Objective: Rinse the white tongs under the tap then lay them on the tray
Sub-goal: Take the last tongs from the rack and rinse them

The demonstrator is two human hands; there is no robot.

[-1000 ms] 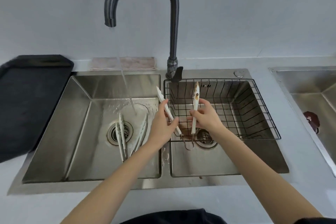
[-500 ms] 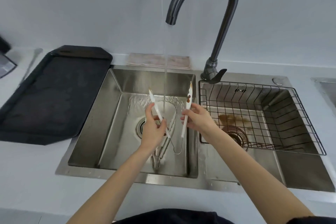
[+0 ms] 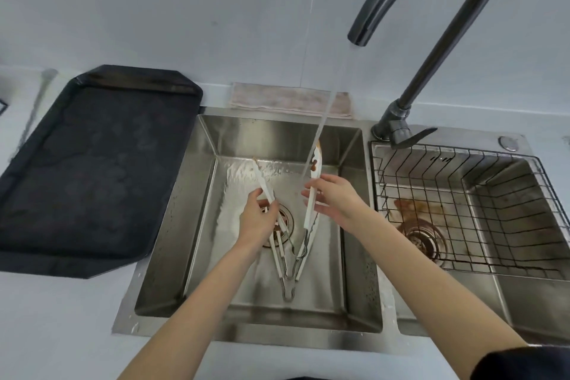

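Over the left sink basin (image 3: pixel 197 225), under the tap (image 3: pixel 431 25) stream — white tongs (image 3: pixel 310 210) spread in a V, left hand (image 3: pixel 257 219) and right hand (image 3: pixel 334 197) each clamped on one arm — sauce-stained tip in water.

White tongs (image 3: pixel 311 210) carry brown smears near one tip. Left of the steel-grey sink (image 3: pixel 354 225) lies a matt black tray (image 3: pixel 92 170); behind it, a pinkish cloth (image 3: pixel 277 100). The tap (image 3: pixel 431 40) is dark grey, the wire rack (image 3: pixel 493 182) black.

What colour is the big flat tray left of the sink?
Black, or a very dark charcoal, seen in the head view: the flat octagonal tray on the pale counter.
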